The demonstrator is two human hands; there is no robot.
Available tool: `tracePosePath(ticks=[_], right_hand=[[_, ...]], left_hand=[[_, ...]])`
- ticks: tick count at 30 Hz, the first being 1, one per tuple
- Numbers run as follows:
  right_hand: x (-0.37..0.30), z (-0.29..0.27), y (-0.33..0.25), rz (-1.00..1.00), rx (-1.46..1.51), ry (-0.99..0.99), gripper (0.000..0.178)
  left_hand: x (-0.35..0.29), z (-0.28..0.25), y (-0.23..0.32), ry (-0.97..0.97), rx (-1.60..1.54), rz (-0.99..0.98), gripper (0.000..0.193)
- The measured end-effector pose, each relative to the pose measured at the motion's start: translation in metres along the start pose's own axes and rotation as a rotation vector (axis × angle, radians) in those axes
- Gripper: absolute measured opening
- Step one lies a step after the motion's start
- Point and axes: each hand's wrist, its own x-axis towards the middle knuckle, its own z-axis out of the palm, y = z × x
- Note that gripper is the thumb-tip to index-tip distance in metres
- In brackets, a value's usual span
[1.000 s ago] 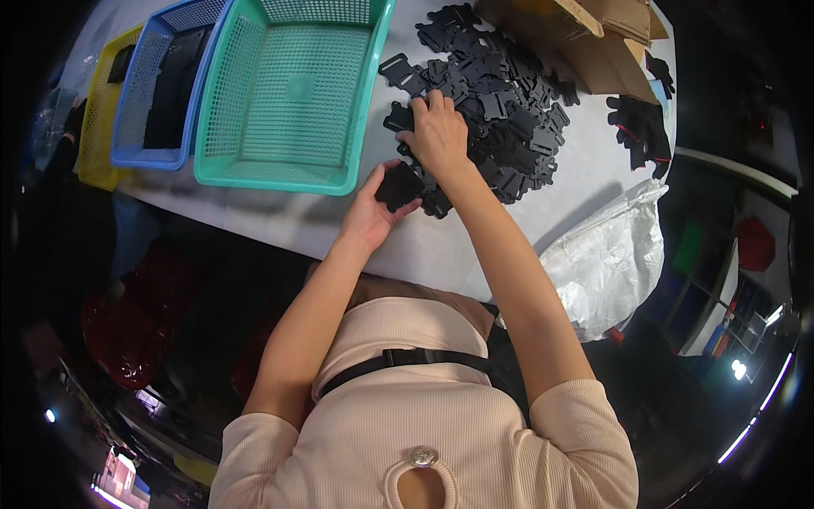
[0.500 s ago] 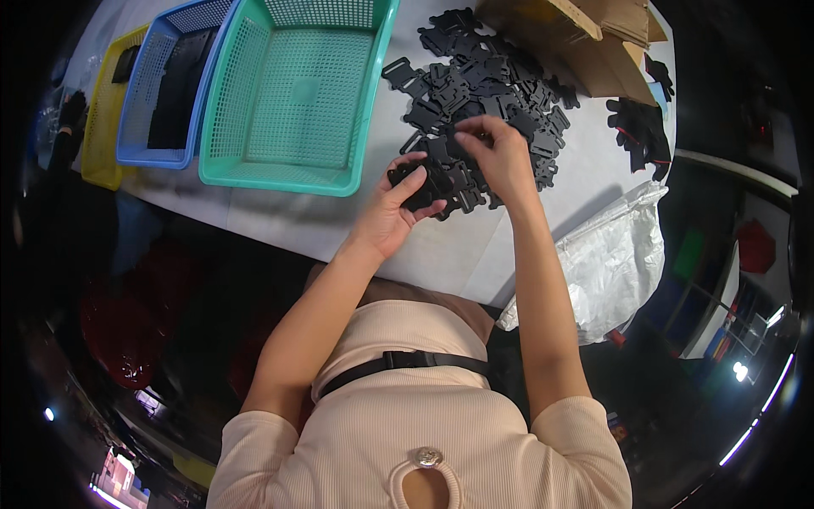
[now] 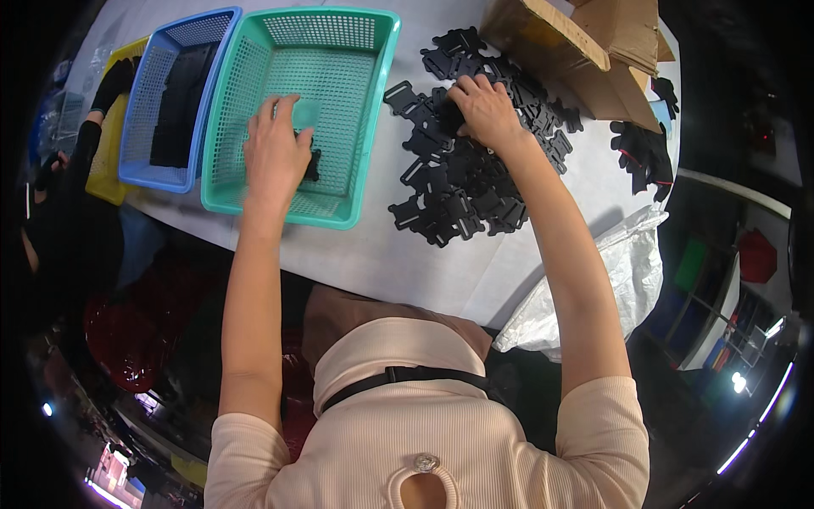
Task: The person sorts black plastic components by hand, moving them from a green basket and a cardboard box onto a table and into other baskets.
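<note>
My left hand [image 3: 275, 148] is down inside the green basket [image 3: 360, 161], its fingers curled over black plastic buckle pieces [image 3: 313, 165]. Only an edge of these shows beside the thumb; the palm hides the others. At the right, my right hand [image 3: 490, 110] reaches onto a loose pile of flat black buckle pieces [image 3: 458, 212] with slots and notched edges. Its fingers bend down among them, and whatever lies under the fingertips is hidden.
A blue basket [image 3: 127, 157] with black parts and a yellow basket [image 3: 103, 174] stand further left. Another person's black-gloved hand [image 3: 114, 85] is at the yellow one. Beyond the pile are an open cardboard box [image 3: 560, 42], dark gloves [image 3: 640, 153] and a white sack [image 3: 619, 271].
My left hand has moved left from the pile into the green basket with the buckle pieces. My right hand has shifted further up the pile. A co-worker's gloved hand has reached the yellow basket.
</note>
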Motion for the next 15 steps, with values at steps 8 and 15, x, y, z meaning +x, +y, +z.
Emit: tracePosePath(ticks=[8,15], right_hand=[[-0.013,-0.023,0.006,0.231,0.523,-0.127,0.036],[-0.017,-0.023,-0.004,0.192,0.718,-0.048,0.035]], left_hand=[[-0.030,0.054,0.129,-0.081,-1.248,-0.425,0.029],[-0.052,0.077,0.121,-0.604,-2.210,-1.128,0.042]])
